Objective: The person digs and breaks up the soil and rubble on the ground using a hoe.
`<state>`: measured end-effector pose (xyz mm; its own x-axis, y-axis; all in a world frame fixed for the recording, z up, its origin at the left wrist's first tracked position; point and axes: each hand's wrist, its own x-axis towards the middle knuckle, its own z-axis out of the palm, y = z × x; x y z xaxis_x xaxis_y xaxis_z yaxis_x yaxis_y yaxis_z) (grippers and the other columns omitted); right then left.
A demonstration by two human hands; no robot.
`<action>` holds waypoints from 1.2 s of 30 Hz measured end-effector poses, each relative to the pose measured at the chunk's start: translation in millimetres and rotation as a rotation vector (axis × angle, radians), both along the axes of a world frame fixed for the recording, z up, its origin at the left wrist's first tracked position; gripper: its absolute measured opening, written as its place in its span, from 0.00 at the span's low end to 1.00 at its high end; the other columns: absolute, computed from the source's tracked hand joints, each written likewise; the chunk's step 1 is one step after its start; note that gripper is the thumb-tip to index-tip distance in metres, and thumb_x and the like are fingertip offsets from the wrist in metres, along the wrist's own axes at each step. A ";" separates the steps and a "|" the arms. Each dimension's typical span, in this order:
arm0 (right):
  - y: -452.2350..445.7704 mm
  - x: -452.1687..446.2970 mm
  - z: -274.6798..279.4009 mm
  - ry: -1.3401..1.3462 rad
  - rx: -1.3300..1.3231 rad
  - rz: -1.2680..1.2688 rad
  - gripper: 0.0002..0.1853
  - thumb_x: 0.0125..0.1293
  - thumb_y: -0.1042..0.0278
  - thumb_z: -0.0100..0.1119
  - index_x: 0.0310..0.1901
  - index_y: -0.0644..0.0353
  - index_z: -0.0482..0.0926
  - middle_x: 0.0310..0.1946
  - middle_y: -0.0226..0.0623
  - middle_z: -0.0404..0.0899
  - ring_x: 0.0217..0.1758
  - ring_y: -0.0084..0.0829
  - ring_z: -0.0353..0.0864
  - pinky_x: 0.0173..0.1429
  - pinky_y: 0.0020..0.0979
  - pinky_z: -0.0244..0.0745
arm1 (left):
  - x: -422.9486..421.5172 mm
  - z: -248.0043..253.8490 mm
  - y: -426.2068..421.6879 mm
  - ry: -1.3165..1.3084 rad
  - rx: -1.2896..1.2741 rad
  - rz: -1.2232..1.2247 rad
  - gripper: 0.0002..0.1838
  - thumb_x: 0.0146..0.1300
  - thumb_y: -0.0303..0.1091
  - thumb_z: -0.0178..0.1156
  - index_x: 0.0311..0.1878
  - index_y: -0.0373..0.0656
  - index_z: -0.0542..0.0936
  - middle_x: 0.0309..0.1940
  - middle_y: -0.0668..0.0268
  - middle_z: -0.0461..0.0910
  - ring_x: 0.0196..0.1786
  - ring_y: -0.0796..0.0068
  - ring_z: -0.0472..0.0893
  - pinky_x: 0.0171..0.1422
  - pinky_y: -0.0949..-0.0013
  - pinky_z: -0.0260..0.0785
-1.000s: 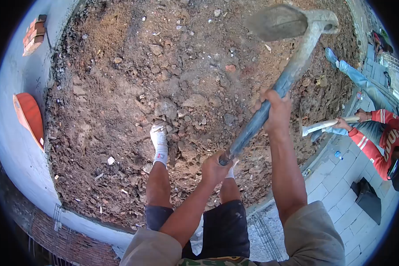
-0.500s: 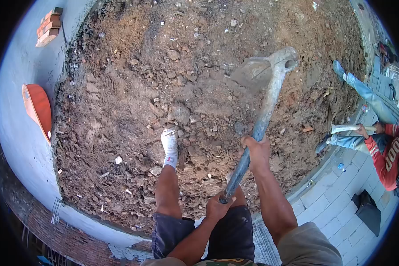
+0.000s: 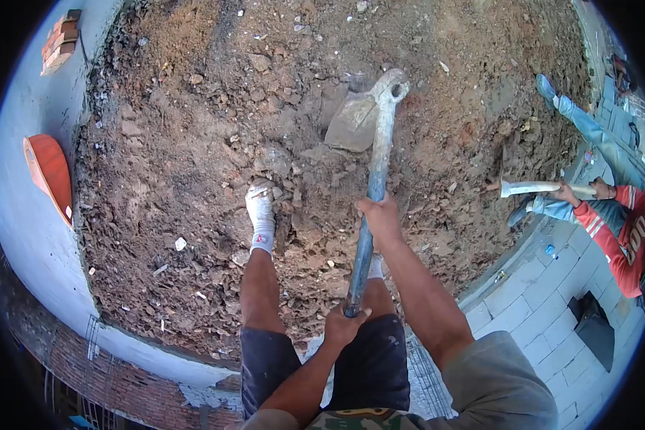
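Swung nearer the left foot: hoe blade, ahead-right of it, on forward-pointing handle clamped by left hand and, blade-side, right hand

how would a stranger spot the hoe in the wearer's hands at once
Find the broad soil bed and, at its lower middle, the right hand and left hand gripping the hoe. Its wide blade juts left, and its handle is bluish near the hands, unlike the whitish pole the co-worker holds.
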<state>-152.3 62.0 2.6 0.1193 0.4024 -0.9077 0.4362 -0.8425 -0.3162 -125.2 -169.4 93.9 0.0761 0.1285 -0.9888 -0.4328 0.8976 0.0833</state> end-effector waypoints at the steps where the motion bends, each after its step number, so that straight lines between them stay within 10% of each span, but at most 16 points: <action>1: -21.9 19.0 35.0 -0.037 0.003 -0.008 0.07 0.55 0.76 0.58 0.34 0.60 0.71 0.21 0.34 0.72 0.14 0.29 0.72 0.16 0.33 0.70 | 10.1 39.0 -19.1 -0.006 0.019 -0.028 0.20 0.52 0.44 0.73 0.41 0.41 0.82 0.25 0.67 0.81 0.29 0.77 0.79 0.38 0.66 0.72; 8: 162.7 -10.5 78.7 0.111 0.446 0.009 0.10 0.55 0.74 0.56 0.37 0.65 0.69 0.25 0.37 0.73 0.18 0.28 0.74 0.20 0.30 0.76 | -15.8 -56.5 145.5 0.144 0.414 -0.052 0.21 0.55 0.42 0.71 0.49 0.44 0.82 0.25 0.72 0.78 0.28 0.82 0.72 0.36 0.72 0.69; 13: 253.0 -29.5 -29.1 0.182 0.616 -0.005 0.08 0.59 0.71 0.56 0.36 0.65 0.70 0.22 0.35 0.72 0.19 0.27 0.74 0.22 0.32 0.76 | -71.6 -142.4 236.6 0.233 0.438 -0.154 0.19 0.54 0.45 0.72 0.39 0.41 0.80 0.21 0.69 0.77 0.24 0.77 0.73 0.32 0.68 0.68; 17: 138.5 12.2 -71.3 0.061 0.177 -0.127 0.08 0.58 0.74 0.58 0.36 0.66 0.71 0.21 0.34 0.71 0.17 0.30 0.72 0.19 0.34 0.71 | -35.4 -107.3 124.6 0.177 0.174 -0.255 0.23 0.52 0.50 0.71 0.42 0.42 0.81 0.24 0.61 0.81 0.25 0.66 0.81 0.34 0.59 0.73; 21: 82.8 52.4 48.4 0.076 0.235 -0.217 0.08 0.55 0.73 0.57 0.35 0.66 0.70 0.20 0.36 0.71 0.15 0.29 0.73 0.18 0.33 0.73 | -4.1 -0.8 60.6 0.154 0.235 -0.358 0.20 0.52 0.47 0.72 0.43 0.44 0.83 0.25 0.63 0.82 0.28 0.70 0.81 0.37 0.64 0.73; 25: 108.5 51.0 84.4 0.155 0.477 -0.184 0.09 0.55 0.72 0.57 0.34 0.67 0.70 0.20 0.36 0.71 0.16 0.28 0.74 0.20 0.31 0.75 | 1.5 -49.5 87.0 0.207 0.421 -0.313 0.20 0.51 0.53 0.71 0.39 0.50 0.82 0.27 0.59 0.83 0.32 0.54 0.83 0.38 0.58 0.74; 26: 134.3 38.7 86.7 0.211 0.508 -0.201 0.09 0.55 0.72 0.58 0.34 0.67 0.70 0.21 0.36 0.71 0.16 0.28 0.74 0.21 0.31 0.75 | -20.8 -51.7 124.6 0.291 0.471 -0.360 0.18 0.53 0.47 0.72 0.36 0.43 0.81 0.20 0.66 0.78 0.23 0.74 0.77 0.34 0.67 0.71; 31: 248.3 -13.9 -12.6 0.362 0.641 -0.138 0.07 0.60 0.71 0.58 0.35 0.63 0.71 0.22 0.33 0.71 0.20 0.26 0.73 0.24 0.31 0.75 | -77.9 -144.6 240.8 0.493 0.533 -0.328 0.18 0.53 0.47 0.73 0.33 0.43 0.80 0.18 0.68 0.77 0.22 0.73 0.75 0.30 0.65 0.69; 36: 144.3 5.7 -92.3 0.135 0.176 0.023 0.08 0.58 0.72 0.58 0.38 0.64 0.73 0.22 0.35 0.72 0.20 0.27 0.75 0.21 0.31 0.74 | -23.0 -89.4 148.5 0.244 0.235 -0.078 0.16 0.56 0.38 0.71 0.23 0.43 0.73 0.16 0.75 0.70 0.20 0.82 0.67 0.24 0.70 0.61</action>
<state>-146.6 206.3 -89.7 -0.0092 0.5572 -0.8303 0.3987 -0.7595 -0.5141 -148.2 -20.9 4.5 -0.1406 0.3582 -0.9230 -0.3057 0.8710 0.3845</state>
